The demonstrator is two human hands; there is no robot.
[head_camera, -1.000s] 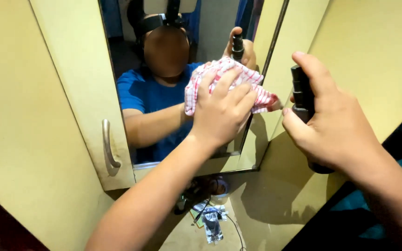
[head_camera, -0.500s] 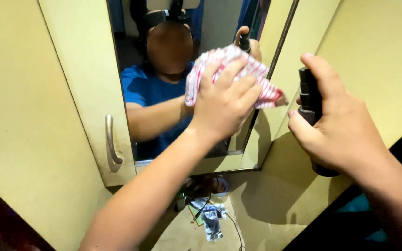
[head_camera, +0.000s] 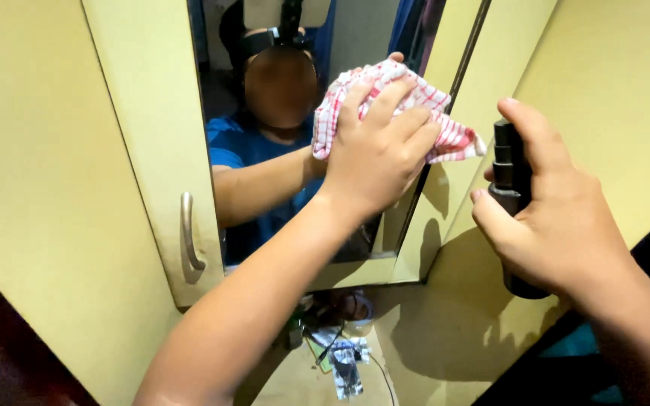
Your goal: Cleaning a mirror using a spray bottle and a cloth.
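My left hand [head_camera: 376, 154] presses a red-and-white checked cloth [head_camera: 445, 126] flat against the upper right part of a mirror [head_camera: 280, 203] set in a yellow cabinet door. My right hand [head_camera: 558, 218] holds a black spray bottle [head_camera: 511, 174] upright to the right of the mirror, with the forefinger resting on its top. The mirror reflects a person in a blue shirt with a head camera.
The yellow cabinet door [head_camera: 144, 135] carries a metal handle [head_camera: 189, 240] left of the mirror. Yellow walls [head_camera: 611, 83] close in on both sides. Below the door lies a shelf [head_camera: 400, 353] with small packets and a cable [head_camera: 344, 365]. A dark edge runs at lower left.
My left hand has slid the cloth upward and a little right on the mirror. The right hand with the bottle has shifted slightly right and down in view.
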